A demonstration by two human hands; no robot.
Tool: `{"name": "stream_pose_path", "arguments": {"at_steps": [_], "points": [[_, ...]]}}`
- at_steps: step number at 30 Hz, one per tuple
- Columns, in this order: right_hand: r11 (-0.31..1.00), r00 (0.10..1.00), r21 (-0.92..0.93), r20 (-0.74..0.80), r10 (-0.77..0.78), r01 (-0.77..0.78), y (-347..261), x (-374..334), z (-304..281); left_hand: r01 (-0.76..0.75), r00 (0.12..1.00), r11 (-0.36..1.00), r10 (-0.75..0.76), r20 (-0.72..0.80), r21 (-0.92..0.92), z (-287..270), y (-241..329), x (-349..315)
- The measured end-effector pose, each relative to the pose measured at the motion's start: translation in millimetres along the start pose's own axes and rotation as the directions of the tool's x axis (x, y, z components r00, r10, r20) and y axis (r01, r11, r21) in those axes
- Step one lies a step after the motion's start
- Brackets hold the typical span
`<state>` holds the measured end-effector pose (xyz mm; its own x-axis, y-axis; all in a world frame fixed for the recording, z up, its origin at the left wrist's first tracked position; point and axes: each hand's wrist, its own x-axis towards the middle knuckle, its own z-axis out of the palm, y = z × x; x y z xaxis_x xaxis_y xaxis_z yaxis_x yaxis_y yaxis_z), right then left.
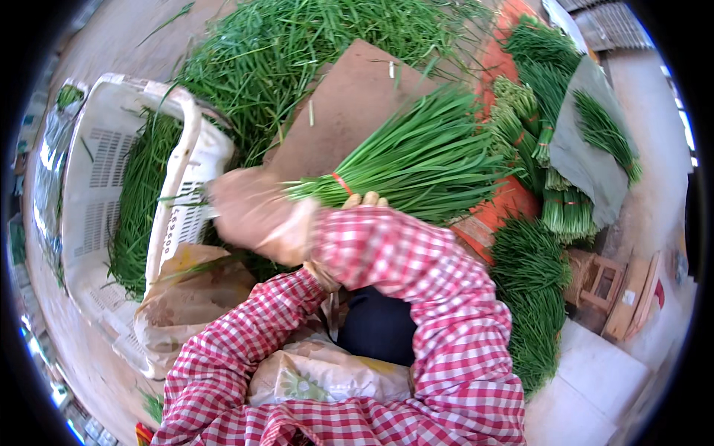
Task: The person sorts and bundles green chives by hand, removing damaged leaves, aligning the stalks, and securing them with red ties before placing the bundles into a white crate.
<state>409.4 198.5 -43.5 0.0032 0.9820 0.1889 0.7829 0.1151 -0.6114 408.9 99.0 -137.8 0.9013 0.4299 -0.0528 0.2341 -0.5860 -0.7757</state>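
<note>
Sleeves (372,245) in red and white check come up from the lower edge of the head view, and the 2 forearms cross, the right one over the left. The right hand (253,212) is at the left, between the cut ends of a green bunch (416,160) and a white basket (192,141); it is badly blurred, so I can't tell how far its fingers are open or whether they have hold of anything. The left hand (370,199) is mostly hidden under the right sleeve; 3 fingertips show against the near side of the bunch, close to its orange-red band (342,183), but whether they grip it I can't tell. The bunch lies with its stems to the left and its leaves fanned to the right, partly over a brown board (349,89). Loose greens (260,44) are heaped behind the board, and more greens (141,193) lie in the basket. To the right, tied bunches (569,212) lie near an orange sheet (513,197) and a grey cloth (587,160), with a small wooden stool (599,281) below them in view.
</note>
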Motion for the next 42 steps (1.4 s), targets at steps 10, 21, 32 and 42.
{"name": "stream_pose_path", "arguments": {"at_steps": [10,21,32,42], "points": [[0.827,0.631,0.558,0.621,-0.465,0.060,-74,-31,-87,0.074,0.822,0.735,-0.427,-0.376,-0.674,8,-36,-22],[0.317,0.883,0.878,0.209,0.421,-0.359,34,-192,-188,-0.032,0.939,0.551,-0.270,-0.214,-0.834,-19,-50,-12],[0.085,0.831,0.912,0.323,0.454,-0.401,49,-202,-163,0.100,0.920,0.440,-0.383,-0.086,-0.892,-3,-66,25],[0.293,0.745,0.834,0.195,0.637,-0.469,53,-188,-159,0.097,0.901,0.493,-0.413,-0.134,-0.865,0,-70,30]]}}
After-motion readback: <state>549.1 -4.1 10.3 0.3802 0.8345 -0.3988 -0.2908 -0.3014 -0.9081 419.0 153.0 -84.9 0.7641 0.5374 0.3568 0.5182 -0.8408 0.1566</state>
